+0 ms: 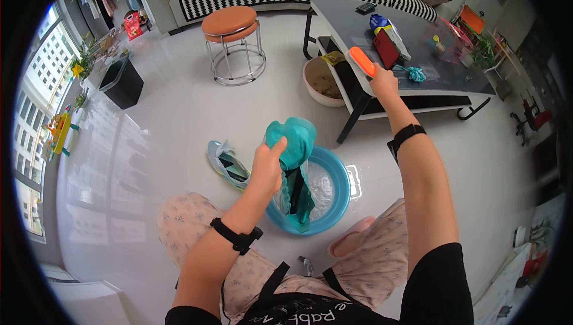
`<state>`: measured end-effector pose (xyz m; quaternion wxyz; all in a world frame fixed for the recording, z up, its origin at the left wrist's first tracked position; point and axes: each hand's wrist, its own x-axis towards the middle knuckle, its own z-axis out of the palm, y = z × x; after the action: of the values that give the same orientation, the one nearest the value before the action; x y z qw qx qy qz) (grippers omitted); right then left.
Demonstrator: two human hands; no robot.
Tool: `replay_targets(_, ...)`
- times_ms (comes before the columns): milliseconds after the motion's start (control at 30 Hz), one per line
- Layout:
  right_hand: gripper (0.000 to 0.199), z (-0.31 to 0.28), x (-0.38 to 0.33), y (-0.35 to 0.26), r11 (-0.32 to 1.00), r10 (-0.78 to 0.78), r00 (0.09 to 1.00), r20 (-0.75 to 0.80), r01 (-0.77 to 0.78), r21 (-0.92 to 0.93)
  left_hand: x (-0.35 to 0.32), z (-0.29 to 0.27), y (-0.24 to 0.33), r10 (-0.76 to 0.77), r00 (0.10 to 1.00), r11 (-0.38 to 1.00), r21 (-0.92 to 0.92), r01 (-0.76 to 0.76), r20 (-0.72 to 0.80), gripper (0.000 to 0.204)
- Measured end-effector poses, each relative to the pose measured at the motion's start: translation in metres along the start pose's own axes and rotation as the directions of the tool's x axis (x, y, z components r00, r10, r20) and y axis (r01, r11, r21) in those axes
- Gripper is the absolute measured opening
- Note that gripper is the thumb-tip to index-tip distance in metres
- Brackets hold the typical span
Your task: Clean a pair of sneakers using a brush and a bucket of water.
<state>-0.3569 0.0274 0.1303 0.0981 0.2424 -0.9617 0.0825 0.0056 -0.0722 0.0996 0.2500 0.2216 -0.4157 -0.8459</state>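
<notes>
Left grip point(268, 167) pinches a teal shoe point(300, 149) above the blue basin point(342, 189); right grip point(385, 82), I see, clasps an orange brush point(362, 61).

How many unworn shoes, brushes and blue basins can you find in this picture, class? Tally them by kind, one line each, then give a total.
Shoes: 2 (teal shoe in the left hand; pale blue shoe on the floor)
Brushes: 1 (orange brush in the right hand)
Blue basins: 1 (blue basin)
Total: 4
</notes>
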Motion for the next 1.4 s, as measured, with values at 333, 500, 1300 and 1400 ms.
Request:
replay_targets(333,0.049,-0.113,-0.178,-0.081,0.012,-0.478,0.737,0.478,-0.539,0.842,0.002,-0.006,0.001,0.039,0.999,0.994,-0.103,-0.037,0.021,0.026)
replay_targets(500,0.036,-0.102,-0.236,-0.106,0.145,-0.502,0.673,0.544,-0.555,0.819,0.002,-0.002,-0.004,0.085,0.996,0.996,-0.002,-0.085,0.017,0.024)
replay_targets(1300,0.092,-0.087,-0.268,-0.118,0.677,-0.538,0.828,0.156,0.314,0.665,0.0,-0.025,-0.002,0.266,0.78,0.371,0.686,-0.626,0.567,0.041)
replay_targets(1400,0.089,-0.084,-0.273,-0.116,0.632,-0.578,0.813,0.074,0.389,0.67,0.006,-0.033,-0.006,0.306,0.781,0.388,0.678,-0.624,0.544,0.043)
